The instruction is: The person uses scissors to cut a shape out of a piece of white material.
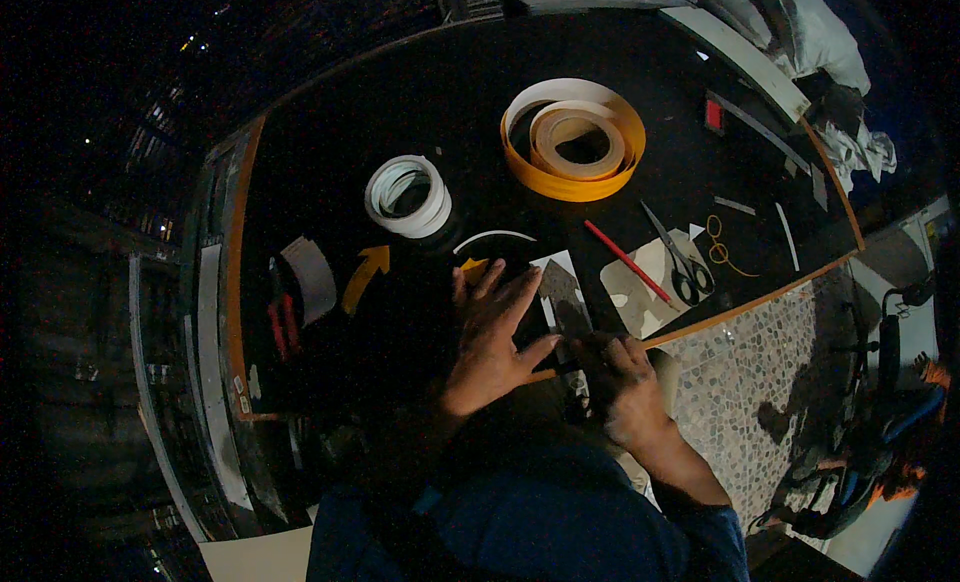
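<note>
Scissors (674, 255) beside red pencil (626, 260); white rolls (423, 223) left of yellow roll (562, 189); red-handled tool (278, 327) farther left.

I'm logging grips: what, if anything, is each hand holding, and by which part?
The left hand is spread near a yellow piece, apparently holding nothing; darkness hides whether the right hand grips anything.

Yellow bit (473, 266) was partly covered, just left of the strip (565, 290), which was grey and white, kinda slanting far-left to near-right.
</note>
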A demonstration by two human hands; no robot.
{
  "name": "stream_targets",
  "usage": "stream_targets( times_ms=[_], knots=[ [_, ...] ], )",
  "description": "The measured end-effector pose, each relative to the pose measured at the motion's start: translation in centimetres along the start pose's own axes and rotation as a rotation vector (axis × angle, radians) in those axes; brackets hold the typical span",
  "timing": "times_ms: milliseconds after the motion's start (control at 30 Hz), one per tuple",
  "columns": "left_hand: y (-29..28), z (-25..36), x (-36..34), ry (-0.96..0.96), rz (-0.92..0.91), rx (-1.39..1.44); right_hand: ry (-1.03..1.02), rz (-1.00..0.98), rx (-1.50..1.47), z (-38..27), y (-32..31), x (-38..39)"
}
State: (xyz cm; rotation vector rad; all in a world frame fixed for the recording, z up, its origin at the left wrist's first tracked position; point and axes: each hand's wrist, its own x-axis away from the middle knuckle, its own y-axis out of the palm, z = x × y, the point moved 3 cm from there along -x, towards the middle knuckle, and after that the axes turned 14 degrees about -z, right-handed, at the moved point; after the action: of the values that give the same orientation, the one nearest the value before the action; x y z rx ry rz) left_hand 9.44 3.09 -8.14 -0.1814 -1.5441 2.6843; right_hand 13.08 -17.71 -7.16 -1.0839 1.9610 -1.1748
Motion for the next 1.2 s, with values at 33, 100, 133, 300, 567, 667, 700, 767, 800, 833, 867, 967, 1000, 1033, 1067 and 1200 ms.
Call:
stream_targets(
  times_ms=[33, 100, 133, 300, 567, 667, 700, 767, 800, 833, 867, 967, 1000, 1033, 1067, 1200],
  knots=[
    [-0.3, 0.2, -0.1, -0.013, -0.019, 0.003, 0.003, -0.006, -0.006, 0.1, 0.1, 0.0],
    [-0.3, 0.3, -0.1, -0.029, -0.050, 0.012, -0.003, 0.000, -0.009, -0.1, 0.0, -0.1],
    [-0.3, 0.2, 0.0, -0.032, -0.064, 0.023, -0.006, 0.003, -0.011, -0.1, -0.1, -0.1],
    [-0.4, 0.1, -0.1, -0.062, -0.105, 0.024, -0.015, -0.029, 0.004, -0.2, -0.4, -0.4],
    [-0.3, 0.0, -0.1, -0.046, -0.063, 0.006, -0.017, -0.027, 0.020, 0.3, 0.1, -0.2],
    [-0.3, 0.1, -0.2, -0.048, -0.051, 0.014, 0.005, -0.010, 0.023, 0.1, -0.1, -0.3],
    [-0.3, 0.0, -0.2, -0.045, -0.047, 0.022, 0.009, -0.003, 0.021, -0.2, -0.6, -0.4],
    [0.0, -0.2, -0.1, -0.041, -0.038, 0.039, 0.006, 0.016, 0.031, -0.2, -0.8, -0.4],
    [0.0, -0.1, -0.1, -0.043, -0.036, 0.034, -0.001, 0.028, 0.041, -0.1, -0.6, -0.4],
    [-0.1, -0.1, -0.1, -0.044, -0.033, 0.028, -0.007, 0.041, 0.052, 0.0, -0.4, -0.3],
    [-0.1, 0.0, -0.2, -0.045, -0.031, 0.022, -0.003, 0.037, 0.049, 0.0, -0.4, -0.3],
    [-0.2, 0.0, -0.2, -0.051, -0.036, 0.040, 0.008, 0.027, 0.035, 0.0, -0.3, -0.2],
    [-0.2, 0.0, -0.3, -0.049, -0.030, 0.042, 0.010, 0.025, 0.027, 0.0, -0.4, -0.1],
    [-0.1, 0.0, -0.3, -0.048, -0.024, 0.044, 0.012, 0.023, 0.019, -0.1, -0.4, -0.1],
    [-0.2, 0.1, -0.3, -0.048, -0.018, 0.044, 0.006, 0.031, 0.030, -0.1, -0.5, -0.1],
    [-0.3, 0.2, -0.2, -0.053, -0.018, 0.033, -0.010, 0.045, 0.045, -0.4, -0.9, -0.4]
  ],
)
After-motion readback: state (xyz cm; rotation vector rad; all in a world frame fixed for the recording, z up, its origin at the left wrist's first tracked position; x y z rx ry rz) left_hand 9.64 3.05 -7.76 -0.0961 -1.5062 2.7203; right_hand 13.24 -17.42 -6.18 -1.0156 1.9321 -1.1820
